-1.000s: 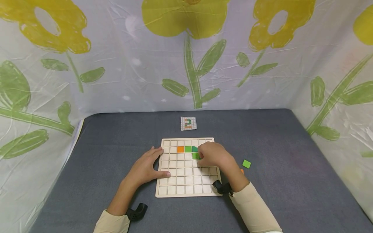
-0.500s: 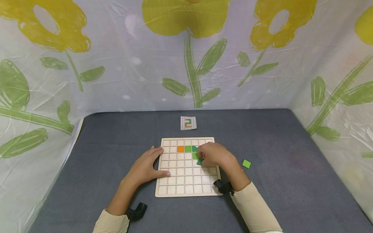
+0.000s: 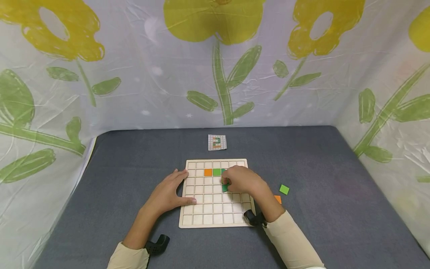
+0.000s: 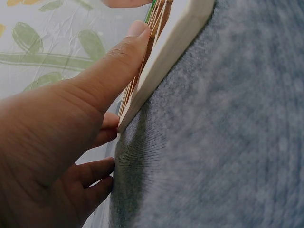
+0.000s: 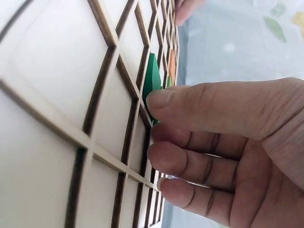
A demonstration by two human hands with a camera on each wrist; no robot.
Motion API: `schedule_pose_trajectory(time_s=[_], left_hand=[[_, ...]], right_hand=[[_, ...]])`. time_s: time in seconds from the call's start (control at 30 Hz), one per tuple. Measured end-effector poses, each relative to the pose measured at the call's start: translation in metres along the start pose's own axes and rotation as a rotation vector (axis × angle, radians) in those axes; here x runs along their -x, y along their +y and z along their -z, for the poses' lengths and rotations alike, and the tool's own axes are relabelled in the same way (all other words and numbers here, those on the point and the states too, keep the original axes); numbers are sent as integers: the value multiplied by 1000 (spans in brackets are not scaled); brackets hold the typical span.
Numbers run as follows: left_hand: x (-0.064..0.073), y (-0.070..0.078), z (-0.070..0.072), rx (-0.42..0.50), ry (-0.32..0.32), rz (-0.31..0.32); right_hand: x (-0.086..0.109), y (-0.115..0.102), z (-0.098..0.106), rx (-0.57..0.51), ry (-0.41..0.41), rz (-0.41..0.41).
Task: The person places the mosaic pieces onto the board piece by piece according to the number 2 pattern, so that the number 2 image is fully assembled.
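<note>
Now, in the head view, the right hand (image 3: 243, 180) has slid a little left over the board (image 3: 215, 226), and the dark piece (image 3: 224, 188) at its fingertips has gone with it. That shift covers the right end of the coloured row, leaving the orange tile (image 3: 208, 172) and the green tile (image 3: 216, 172) plain to see, and it uncovers the loose orange tile (image 3: 278, 199); the loose green tile (image 3: 284, 189) and the card (image 3: 217, 142) lie as they did. In the left wrist view, the left hand has its thumb laid over the board's rim and its fingers spread apart, one fingertip against the edge, which probably steadies it. In the right wrist view, the thumb presses on the dark piece, seemingly against a forefinger mostly hidden behind it, with the other fingers bent close below. The piece looks tilted above the grid, so I judge it is being lined up with a cell but not yet seated.
</note>
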State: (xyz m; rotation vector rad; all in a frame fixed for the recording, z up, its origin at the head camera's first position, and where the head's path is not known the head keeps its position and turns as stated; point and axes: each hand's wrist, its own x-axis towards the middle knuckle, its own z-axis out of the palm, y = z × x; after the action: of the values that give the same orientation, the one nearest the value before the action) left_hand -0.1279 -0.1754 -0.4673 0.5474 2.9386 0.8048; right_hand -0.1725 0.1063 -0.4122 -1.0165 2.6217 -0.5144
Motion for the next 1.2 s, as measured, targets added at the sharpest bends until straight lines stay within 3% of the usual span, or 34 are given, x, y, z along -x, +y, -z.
schedule_pose_trajectory(time_s=[0.3,0.47,0.63,0.77,0.97,1.03,1.2], left_hand=[[-1,-1,-1,7,-19,-8],[-1,-2,-2,12,-17,-7],[1,-1,-1,14,-9,2],[2,-1,-1,23,-15,2],[2,0,-2,25,-11,3],[2,-1,-2,22,-4,3],[2,-1,-1,15,-7,5]], right_hand=[[8,-5,-5,-9,67,36],[27,-1,-4,-48,50,104],[52,19,3,-103,60,133],[70,34,17,-54,92,-21],[98,51,25,23,-3,-379],[103,54,23,36,-21,-432],[108,61,19,20,-12,-451]])
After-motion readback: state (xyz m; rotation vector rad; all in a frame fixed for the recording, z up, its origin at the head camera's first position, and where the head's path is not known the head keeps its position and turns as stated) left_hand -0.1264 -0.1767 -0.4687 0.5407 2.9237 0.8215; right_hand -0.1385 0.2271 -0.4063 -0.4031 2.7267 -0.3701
